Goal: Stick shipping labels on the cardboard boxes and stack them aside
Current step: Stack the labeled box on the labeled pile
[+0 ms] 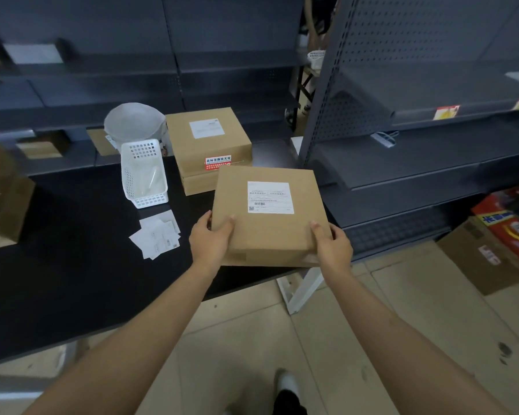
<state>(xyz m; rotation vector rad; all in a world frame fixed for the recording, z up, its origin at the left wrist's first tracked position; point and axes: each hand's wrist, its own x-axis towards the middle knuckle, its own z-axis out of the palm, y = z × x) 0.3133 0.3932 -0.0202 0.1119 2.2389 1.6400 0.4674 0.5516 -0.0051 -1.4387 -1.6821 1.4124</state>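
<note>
A black table point(72, 280) runs across the lower left, with dark grey metal shelving point(417, 145) behind it and to the right. Near the table's far right end sits a stack of cardboard boxes point(210, 151), the top one carrying a white label on its lid and a red sticker on its near face. In front of that stack, raised above the table's right edge, is a flat cardboard box point(270, 232) held between both hands, its top tilted toward the camera. The left hand point(210, 242) grips the box's near left corner, thumb pressed on the top face and fingers curled around the side out of sight. The right hand point(333, 247) grips the near right corner the same way, thumb on top. So the box extends away from both grips, toward the stack. A white shipping label point(270, 197) is stuck on its top, in the far half, well apart from both thumbs. Left of the stack a white plastic basket point(144, 175) stands on the table, and just before it lies a loose pile of labels point(156, 235).
</note>
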